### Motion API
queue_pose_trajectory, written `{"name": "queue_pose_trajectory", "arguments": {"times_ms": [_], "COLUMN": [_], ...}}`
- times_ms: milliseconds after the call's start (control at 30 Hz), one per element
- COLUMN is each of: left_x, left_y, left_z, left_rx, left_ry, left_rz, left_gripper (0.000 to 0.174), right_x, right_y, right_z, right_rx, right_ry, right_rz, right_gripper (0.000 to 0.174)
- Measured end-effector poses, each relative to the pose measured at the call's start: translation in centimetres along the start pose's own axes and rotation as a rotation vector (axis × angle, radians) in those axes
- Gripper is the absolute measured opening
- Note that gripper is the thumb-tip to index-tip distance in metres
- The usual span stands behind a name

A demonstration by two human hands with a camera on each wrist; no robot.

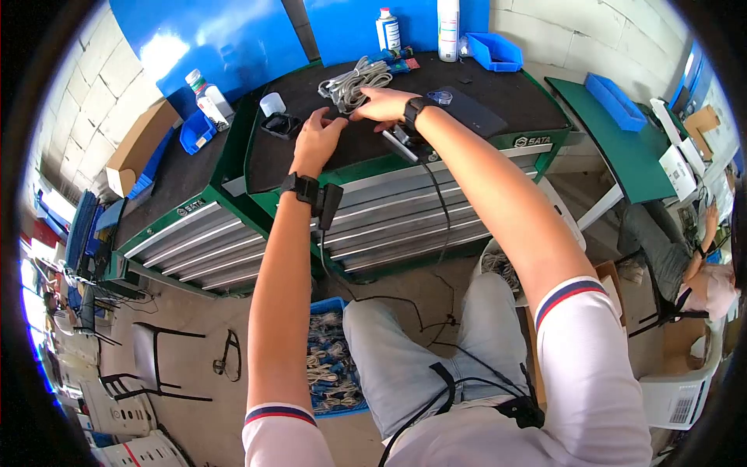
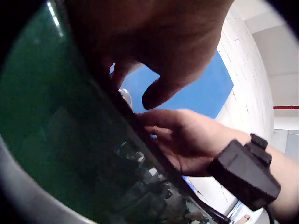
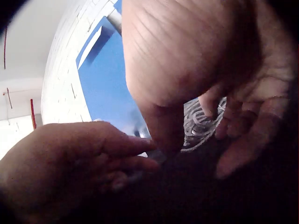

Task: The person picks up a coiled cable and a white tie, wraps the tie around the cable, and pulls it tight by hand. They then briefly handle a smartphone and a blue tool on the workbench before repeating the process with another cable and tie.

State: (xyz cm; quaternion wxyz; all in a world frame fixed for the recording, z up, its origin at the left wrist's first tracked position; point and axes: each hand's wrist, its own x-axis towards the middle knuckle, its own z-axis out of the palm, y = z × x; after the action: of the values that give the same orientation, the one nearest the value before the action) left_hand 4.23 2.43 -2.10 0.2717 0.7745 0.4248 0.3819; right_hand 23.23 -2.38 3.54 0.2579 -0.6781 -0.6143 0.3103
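Observation:
A coiled bundle of grey-white cables (image 1: 358,78) lies on the dark top of the green tool cabinet, also visible behind the fingers as pale loops of cable (image 3: 201,122) in the right wrist view. My right hand (image 1: 385,106) is at the bundle's near right side, its thumb and fingers apart. From the left, my left hand (image 1: 313,146) reaches to the bundle's near end with thumb and fingers spread. The two hands' fingertips come close together there. Shadow hides part of the fingertips in the right wrist view.
Left of the bundle sit a black watch-like device (image 1: 281,124) and a white cap (image 1: 272,104). A dark flat panel (image 1: 471,113) lies to the right. Behind stand a spray can (image 1: 448,31), a bottle (image 1: 387,33) and a blue bin (image 1: 496,53). A black cable (image 1: 445,206) hangs down in front.

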Motion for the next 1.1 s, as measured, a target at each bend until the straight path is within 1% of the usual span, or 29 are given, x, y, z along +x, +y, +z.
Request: {"name": "queue_pose_trajectory", "arguments": {"times_ms": [33, 67, 100, 133, 200, 267, 333, 367, 400, 467, 533, 600, 633, 667, 700, 733, 800, 833, 867, 933, 967, 1000, 1033, 1067, 1100], "left_x": [0.1, -0.2, -0.8, -0.7, -0.9, -0.7, -0.6, -0.4, -0.1, 0.4, 1.1, 1.1, 1.3, 1.5, 1.7, 2.1, 2.4, 2.2, 2.7, 3.6, 2.8, 1.7, 0.2, -0.8, -1.4], "left_y": [-0.3, 0.6, 1.3, 1.5, 1.3, 1.1, 1.3, 1.6, 2.0, 3.1, 3.0, 3.3, 3.2, 3.0, 2.8, 2.7, 2.2, 2.3, 1.6, 0.0, 0.4, 0.7, 1.7, 2.2, 2.3], "left_z": [0.5, 0.6, 0.4, 0.5, 0.5, 0.7, 0.9, 0.9, 1.1, 1.4, 2.0, 2.4, 2.4, 2.6, 2.8, 3.0, 3.4, 3.5, 3.6, 2.9, 1.7, 0.7, -0.6, -1.3, -1.7], "left_rx": [0.066, 0.131, 0.097, 0.099, 0.128, 0.147, 0.276, 0.306, 0.305, 0.423, 0.403, 0.456, 0.454, 0.450, 0.444, 0.438, 0.405, 0.426, 0.427, 0.304, 0.217, 0.216, 0.067, -0.084, -0.090], "left_ry": [0.053, 0.107, 0.102, 0.097, 0.125, 0.103, 0.120, 0.091, 0.091, 0.099, 0.110, 0.129, 0.132, 0.133, 0.133, 0.133, 0.152, 0.192, 0.191, 0.075, 0.003, 0.009, -0.079, -0.167, -0.166], "left_rz": [0.023, 0.048, -0.016, -0.012, -0.012, -0.018, 0.025, -0.002, -0.003, -0.100, -0.114, -0.193, -0.191, -0.197, -0.204, -0.204, -0.227, -0.224, -0.225, -0.124, -0.012, -0.014, -0.012, -0.008, -0.008], "left_gripper": [0.062, 0.061, 0.060, 0.060, 0.060, 0.059, 0.059, 0.063, 0.063, 0.068, 0.068, 0.059, 0.059, 0.053, 0.048, 0.048, 0.040, 0.039, 0.039, 0.041, 0.044, 0.044, 0.043, 0.042, 0.042], "right_x": [2.7, 0.8, 2.6, 4.6, -0.7, -1.3, -1.7, -1.8, -2.3, -5.5, -9.4, -13.0, -13.1, -13.5, -13.9, -14.0, -14.0, -14.0, -13.9, -13.9, -14.7, -15.2, -14.3, -14.1, -14.5], "right_y": [1.1, -0.6, -0.4, 0.4, -2.6, -1.6, -0.6, -0.3, 0.6, 0.6, 1.7, 2.3, 4.2, 4.9, 5.7, 5.8, 6.2, 6.3, 6.3, 6.2, 6.2, 6.1, 7.2, 6.8, 7.1], "right_z": [0.4, 0.0, 0.6, 1.2, 0.4, -0.1, -0.4, -0.7, -1.0, -2.6, -3.9, -6.3, -7.4, -8.0, -8.1, -8.2, -8.2, -8.4, -8.7, -9.0, -8.9, -9.2, -9.1, -8.8, -8.3], "right_rx": [-0.081, -0.418, -0.524, -0.628, -0.559, -0.431, -0.183, -0.011, 0.000, -0.401, -0.671, -0.770, -0.753, -0.733, -0.711, -0.716, -0.692, -0.693, -0.604, -0.427, -0.277, -0.076, 0.086, 0.247, 0.497], "right_ry": [-0.032, -0.011, -0.025, -0.041, -0.045, -0.050, -0.109, -0.198, -0.204, -0.034, 0.299, 0.316, 0.263, 0.210, 0.311, 0.313, 0.333, 0.330, 0.293, 0.217, 0.286, 0.195, 0.153, 0.112, -0.012], "right_rz": [-0.036, -0.053, -0.145, -0.234, -0.029, -0.085, -0.092, -0.055, -0.127, -0.170, -0.036, 0.166, 0.247, 0.331, 0.452, 0.454, 0.411, 0.412, 0.376, 0.301, 0.209, 0.186, 0.222, 0.258, 0.230], "right_gripper": [0.077, 0.077, 0.074, 0.071, 0.063, 0.055, 0.050, 0.047, 0.043, 0.048, 0.057, 0.056, 0.060, 0.065, 0.074, 0.074, 0.077, 0.077, 0.078, 0.080, 0.075, 0.070, 0.068, 0.067, 0.068]}}
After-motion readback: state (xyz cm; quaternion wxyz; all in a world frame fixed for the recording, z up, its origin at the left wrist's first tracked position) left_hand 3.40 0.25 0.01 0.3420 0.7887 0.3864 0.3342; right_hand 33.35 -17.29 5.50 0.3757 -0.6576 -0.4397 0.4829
